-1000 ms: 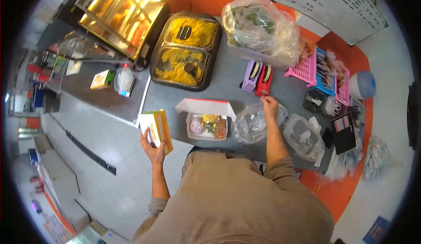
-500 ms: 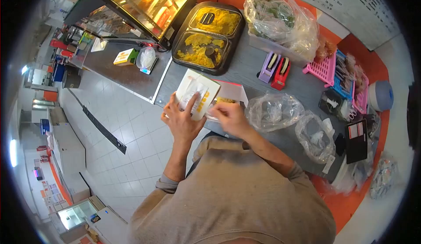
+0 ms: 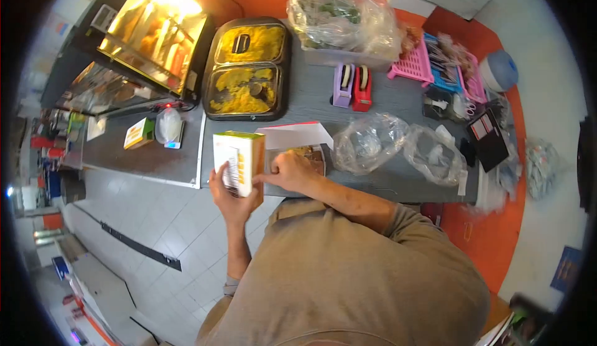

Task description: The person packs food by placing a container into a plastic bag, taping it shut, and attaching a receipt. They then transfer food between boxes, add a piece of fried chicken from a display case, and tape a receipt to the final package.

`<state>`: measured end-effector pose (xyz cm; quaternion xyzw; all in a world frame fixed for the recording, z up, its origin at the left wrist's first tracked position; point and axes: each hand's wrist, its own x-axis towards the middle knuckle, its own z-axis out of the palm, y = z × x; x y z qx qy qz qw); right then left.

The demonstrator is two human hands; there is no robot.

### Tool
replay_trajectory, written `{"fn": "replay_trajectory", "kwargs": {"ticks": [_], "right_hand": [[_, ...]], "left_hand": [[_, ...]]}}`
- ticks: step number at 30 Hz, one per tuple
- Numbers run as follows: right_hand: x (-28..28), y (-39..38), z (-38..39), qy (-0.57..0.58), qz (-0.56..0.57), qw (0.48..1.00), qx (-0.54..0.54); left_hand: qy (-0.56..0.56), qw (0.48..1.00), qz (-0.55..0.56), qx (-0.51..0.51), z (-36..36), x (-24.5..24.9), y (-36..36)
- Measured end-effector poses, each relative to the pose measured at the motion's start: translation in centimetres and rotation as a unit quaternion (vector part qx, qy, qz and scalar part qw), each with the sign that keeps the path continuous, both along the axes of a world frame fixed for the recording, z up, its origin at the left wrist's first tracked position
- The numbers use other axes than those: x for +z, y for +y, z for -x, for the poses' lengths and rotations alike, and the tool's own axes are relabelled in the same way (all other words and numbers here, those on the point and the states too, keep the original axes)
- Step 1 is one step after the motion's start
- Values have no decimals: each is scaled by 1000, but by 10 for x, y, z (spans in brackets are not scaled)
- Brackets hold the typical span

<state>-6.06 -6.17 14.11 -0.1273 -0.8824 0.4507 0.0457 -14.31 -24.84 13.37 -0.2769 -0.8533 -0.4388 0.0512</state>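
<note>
My left hand is wrapped round a white carton with a green top edge and yellow print, holding it upright over the front edge of the counter. My right hand is beside it, the index finger reaching to the carton's lower right side and the other fingers curled in. Whether anything is pinched there is hidden. Just behind the right hand lies an open white box with a red lid edge and yellowish-brown food inside, partly covered by the hand.
A black two-section tray of yellow food stands behind, with a lit glass warmer at its left. Purple and red tape dispensers and clear plastic bags are to the right. A small carton stands on the left counter.
My left hand has tipped the carton more upright and turned it. The right hand's index finger now touches the carton's side. The view has shifted, so the counter things appear further left.
</note>
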Motion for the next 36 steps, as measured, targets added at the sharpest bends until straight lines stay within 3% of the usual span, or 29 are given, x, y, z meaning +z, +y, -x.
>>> {"fn": "replay_trajectory", "kwargs": {"ticks": [2, 3, 4, 5, 6, 7, 8, 10, 11, 12, 13, 14, 15, 16, 17, 19, 20, 22, 24, 26, 27, 29, 32, 34, 35, 36], "right_hand": [[-38, 8, 11, 5, -37, 996, -81], [-47, 18, 12, 8, -60, 990, -128], [-44, 33, 13, 87, -151, 966, -193], [-41, 51, 13, 164, -240, 924, -249], [-43, 71, 13, 169, -269, 906, -279], [-48, 87, 11, 173, -295, 888, -308], [-51, 102, 5, 71, -102, 955, -269], [-71, 122, -14, -116, 101, 977, -147], [-71, 119, -17, -198, 106, 972, -73], [-73, 110, -25, -284, 19, 959, -15], [-59, 90, -32, -365, -67, 928, 42], [-83, 72, -46, -367, -66, 927, 41], [-127, 55, -64, -207, -94, 973, -34], [-152, 43, -78, -41, -120, 986, -107], [-153, 29, -80, -45, -119, 986, -104], [-155, 6, -71, 103, -59, 933, -341], [-170, 6, -71, 104, -58, 934, -337], [-202, 6, -70, 94, 238, 876, -410], [-204, 14, -81, 43, 220, 890, -397], [-201, 32, -83, -3, 199, 906, -375], [-201, 41, -84, 4, 220, 910, -351], [-177, 47, -82, 10, 236, 917, -321], [-157, 60, -78, -67, 241, 923, -292], [-193, 60, -74, -68, 238, 925, -287], [-223, 59, -72, -31, 225, 931, -285], [-237, 61, -73, 5, 208, 934, -289]], "left_hand": [[-256, 944, -208, 0, 37, -29, -5], [-260, 943, -208, -6, 60, -44, -13], [-155, 986, -53, 25, 83, -59, -18], [-46, 992, 103, 58, 100, -73, -19], [-52, 991, 105, 59, 111, -84, -16], [-86, 973, 185, 107, 124, -92, -12], [-117, 946, 262, 153, 137, -103, -10], [-113, 933, 318, 121, 158, -133, -16], [-85, 932, 332, 119, 160, -144, -17], [-58, 929, 346, 118, 160, -154, -18], [11, 917, 375, 134, 139, -118, -3], [10, 917, 375, 131, 137, -128, 3], [-93, 976, 196, 26, 136, -145, 9], [-193, 978, 4, -78, 129, -160, 13], [-211, 974, 22, -83, 104, -167, 21], [-222, 969, 64, -87, 51, -193, 27], [-215, 969, 87, -87, 35, -210, 25], [-207, 965, 116, -112, 18, -214, 25], [-203, 957, 150, -140, 6, -216, 18], [-253, 956, 70, -130, 11, -205, 22], [-384, 915, -27, -121, 13, -191, 22], [-407, 907, -6, -107, 19, -155, 23], [-430, 901, 35, -43, 25, -155, 22], [-440, 897, 33, -26, 24, -170, 21], [-436, 893, 113, -3, 17, -129, 28], [-448, 892, 53, -19, 18, -159, 17]]}}
